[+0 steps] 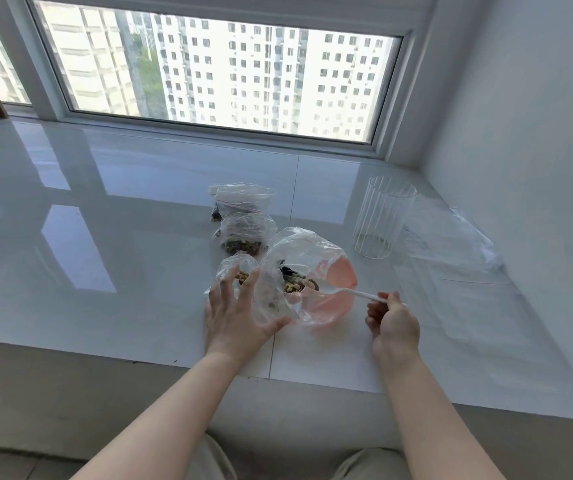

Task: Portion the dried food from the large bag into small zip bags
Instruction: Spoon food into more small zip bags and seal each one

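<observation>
On the white sill (105, 202), the left hand (235, 315) lies palm down with fingers spread straight against the near-left side of the large bag (299, 271) of dried food. To its right, the right hand (394, 323) pinches a white spoon (354, 294) with curled fingers, its bowl inside the bag. Filled small zip bags (243, 220) lie just beyond.

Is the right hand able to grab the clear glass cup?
Probably yes, but not right away: the right hand holds a white spoon. The glass cup stands just beyond it, with nothing between.

large bag (307, 271): clear, open, dried food inside | zip bags (243, 216): filled, behind
</observation>
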